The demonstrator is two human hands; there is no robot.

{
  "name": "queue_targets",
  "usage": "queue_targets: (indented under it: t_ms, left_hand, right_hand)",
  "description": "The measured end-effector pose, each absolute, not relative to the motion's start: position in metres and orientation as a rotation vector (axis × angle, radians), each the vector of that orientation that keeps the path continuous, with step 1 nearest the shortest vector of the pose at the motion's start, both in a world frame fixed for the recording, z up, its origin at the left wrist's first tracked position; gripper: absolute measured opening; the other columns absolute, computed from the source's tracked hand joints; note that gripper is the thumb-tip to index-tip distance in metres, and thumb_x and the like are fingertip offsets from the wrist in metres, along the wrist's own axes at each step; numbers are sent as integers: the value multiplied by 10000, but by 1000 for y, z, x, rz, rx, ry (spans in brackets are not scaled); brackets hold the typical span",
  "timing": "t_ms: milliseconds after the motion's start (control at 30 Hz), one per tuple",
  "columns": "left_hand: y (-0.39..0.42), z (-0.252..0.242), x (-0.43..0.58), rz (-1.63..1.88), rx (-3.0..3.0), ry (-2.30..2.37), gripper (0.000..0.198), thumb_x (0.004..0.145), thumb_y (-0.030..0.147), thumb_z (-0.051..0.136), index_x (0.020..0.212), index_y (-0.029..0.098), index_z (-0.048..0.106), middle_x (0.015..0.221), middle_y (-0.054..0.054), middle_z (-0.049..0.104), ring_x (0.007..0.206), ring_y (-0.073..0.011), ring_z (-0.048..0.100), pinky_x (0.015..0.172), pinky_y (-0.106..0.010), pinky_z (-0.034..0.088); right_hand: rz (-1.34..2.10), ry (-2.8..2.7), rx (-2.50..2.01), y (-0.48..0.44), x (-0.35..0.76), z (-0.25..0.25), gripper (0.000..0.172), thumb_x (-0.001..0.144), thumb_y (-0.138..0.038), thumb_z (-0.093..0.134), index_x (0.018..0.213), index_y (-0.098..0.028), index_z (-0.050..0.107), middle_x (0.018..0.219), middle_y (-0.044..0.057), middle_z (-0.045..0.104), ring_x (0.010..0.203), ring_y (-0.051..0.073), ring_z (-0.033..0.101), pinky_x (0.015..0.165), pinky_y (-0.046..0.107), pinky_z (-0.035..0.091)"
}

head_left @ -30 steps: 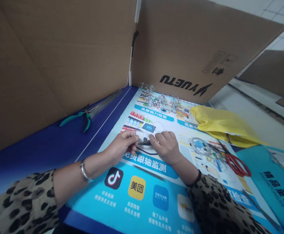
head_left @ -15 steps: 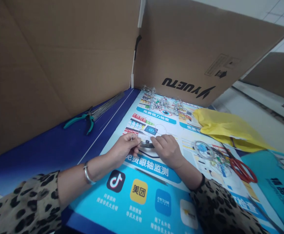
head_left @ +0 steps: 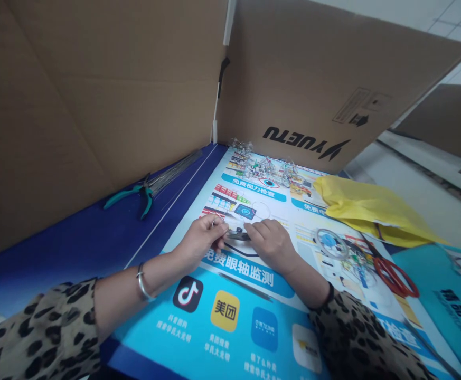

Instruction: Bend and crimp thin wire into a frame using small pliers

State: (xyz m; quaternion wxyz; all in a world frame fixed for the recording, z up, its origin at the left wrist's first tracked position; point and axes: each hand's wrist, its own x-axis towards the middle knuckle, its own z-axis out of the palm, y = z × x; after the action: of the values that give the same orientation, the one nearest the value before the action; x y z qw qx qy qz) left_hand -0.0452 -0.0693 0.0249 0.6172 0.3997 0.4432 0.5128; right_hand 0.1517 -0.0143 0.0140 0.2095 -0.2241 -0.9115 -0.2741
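Observation:
My left hand (head_left: 203,240) is closed in a pinch on a thin wire (head_left: 259,216), faint against the print, which loops away above my hands. My right hand (head_left: 273,245) is closed around small dark metal pliers (head_left: 238,235). Their jaws point left and meet the left fingertips; the handles are hidden under my right palm. Both hands are just above a printed poster sheet (head_left: 230,351). What the jaws grip is too small to make out.
Teal-handled pliers (head_left: 145,198) and a bundle of thin wires (head_left: 178,169) lie at left. Tangled wire pieces (head_left: 265,168) sit at the back by cardboard walls (head_left: 293,79). At right are a wire spool (head_left: 330,243), red-handled scissors (head_left: 394,277), a yellow bag (head_left: 373,208) and a teal pouch (head_left: 432,295).
Both hands stay nearly in place around the pliers. The thin wire loop above them has shifted slightly.

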Motion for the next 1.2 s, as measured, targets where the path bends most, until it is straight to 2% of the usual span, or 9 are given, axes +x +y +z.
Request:
queue_targets:
  t_ms: [300,467,1200]
  left_hand:
    - [-67,23,-47,1146,939,1002,215,762,315,616,681,167,483,504,48,505,432,-64,456,431,-187,356]
    - [-67,21,-46,1146,963,1005,228,771,324,605,675,164,475,509,43,509,436,-63,457,437,-188,365]
    - [-62,19,-48,1161,1174,1121,173,756,282,570,671,181,458,510,55,476,426,-66,454,455,-211,361]
  right_hand:
    - [-815,-2485,-637,-16,153,15,163,867,-217,495,992,-176,593,726,45,561,719,168,426,635,329,274]
    - [-833,-2492,-629,-16,153,15,153,858,-213,509,966,-155,601,683,37,545,682,163,409,617,330,268]
    - [-599,-2598,-643,-18,150,16,142,812,-209,548,915,-131,607,693,36,592,669,164,465,608,295,317]
